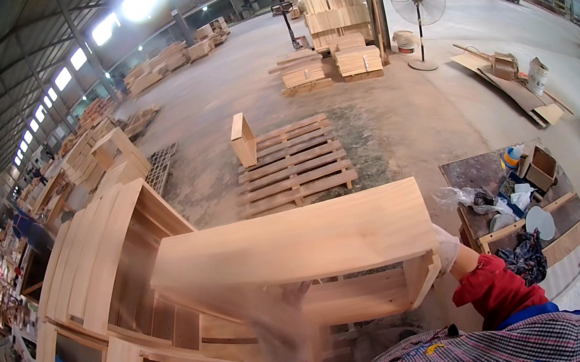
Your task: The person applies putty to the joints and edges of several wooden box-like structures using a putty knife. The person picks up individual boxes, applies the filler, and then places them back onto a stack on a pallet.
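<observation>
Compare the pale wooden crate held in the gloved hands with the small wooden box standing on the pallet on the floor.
The pale wooden crate is lifted off the ground, gripped by the left hand and right hand; the small wooden box rests untouched on the slatted wooden pallet. The crate lies broad and flat; the box stands on edge. The crate looks blurred; the box is sharp. Both are pale, unpainted wood.

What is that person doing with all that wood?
A person in white gloves is holding a light wooden box frame up in front of them. The right hand grips its right end, and the left hand, blurred, is under its front edge. To the left stands a stack of similar wooden frames. Ahead on the concrete floor lies a wooden pallet with one small box on it. A cluttered work table sits to the right, and a standing fan is farther back.
</observation>
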### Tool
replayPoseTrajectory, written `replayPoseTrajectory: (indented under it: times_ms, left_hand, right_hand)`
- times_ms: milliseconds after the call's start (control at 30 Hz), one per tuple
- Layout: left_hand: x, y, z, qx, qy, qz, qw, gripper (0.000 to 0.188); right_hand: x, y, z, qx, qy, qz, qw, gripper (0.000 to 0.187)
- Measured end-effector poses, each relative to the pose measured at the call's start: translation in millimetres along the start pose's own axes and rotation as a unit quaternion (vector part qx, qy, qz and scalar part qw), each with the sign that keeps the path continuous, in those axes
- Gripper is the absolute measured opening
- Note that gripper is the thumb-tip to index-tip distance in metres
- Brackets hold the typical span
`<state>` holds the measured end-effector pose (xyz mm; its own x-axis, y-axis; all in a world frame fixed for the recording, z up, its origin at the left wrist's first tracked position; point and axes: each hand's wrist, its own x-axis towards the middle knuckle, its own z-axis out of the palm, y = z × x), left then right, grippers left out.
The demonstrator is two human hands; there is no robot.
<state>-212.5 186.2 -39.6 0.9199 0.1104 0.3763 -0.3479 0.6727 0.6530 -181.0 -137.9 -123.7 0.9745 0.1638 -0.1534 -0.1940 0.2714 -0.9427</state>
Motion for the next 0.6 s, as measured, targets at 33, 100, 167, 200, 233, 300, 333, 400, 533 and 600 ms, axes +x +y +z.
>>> replayPoseTrajectory:
  times_ms: [33, 100, 167, 200, 233, 300, 333, 400, 533, 600]
  left_hand:
    - [8, 2, 3, -0.063, -0.021, -0.032, 0.997, 0.060]
    - [21, 8, 8, -0.129, -0.041, -0.065, 0.989, 0.056]
    - [28, 16, 8, -0.137, -0.044, -0.060, 0.988, 0.050]
    - [31, 18, 8, -0.142, -0.046, -0.060, 0.987, 0.047]
    - [35, 21, 1, -0.131, -0.035, -0.047, 0.990, 0.045]
    - [43, 20, -20, -0.084, -0.001, -0.008, 0.996, 0.041]
    - [45, 21, -17, -0.051, 0.004, -0.001, 0.999, 0.044]
    - [46, 23, -11, 0.015, 0.018, 0.008, 1.000, 0.049]
    - [24, 10, -23, -0.148, 0.041, -0.041, 0.987, 0.060]
    - [-2, 8, -40, -0.275, -0.079, -0.124, 0.950, 0.060]
  right_hand:
    - [0, 1, -2, -0.006, -0.006, -0.011, 1.000, 0.048]
    - [-6, 1, -1, -0.022, -0.012, -0.046, 0.999, 0.052]
    - [-26, -30, 28, -0.023, -0.013, -0.026, 0.999, 0.052]
    - [-21, -25, 26, -0.035, -0.011, -0.036, 0.999, 0.051]
    - [-27, -39, 40, -0.031, -0.002, -0.020, 0.999, 0.051]
    - [-33, -45, 57, -0.016, -0.010, -0.002, 1.000, 0.048]
    - [-31, -43, 59, -0.010, -0.023, -0.008, 1.000, 0.046]
    - [-33, -47, 69, -0.020, -0.038, 0.004, 0.999, 0.034]
    - [-36, -49, 95, -0.006, -0.043, 0.015, 0.999, 0.024]
    - [-37, -52, 102, 0.001, -0.036, 0.027, 0.999, 0.024]
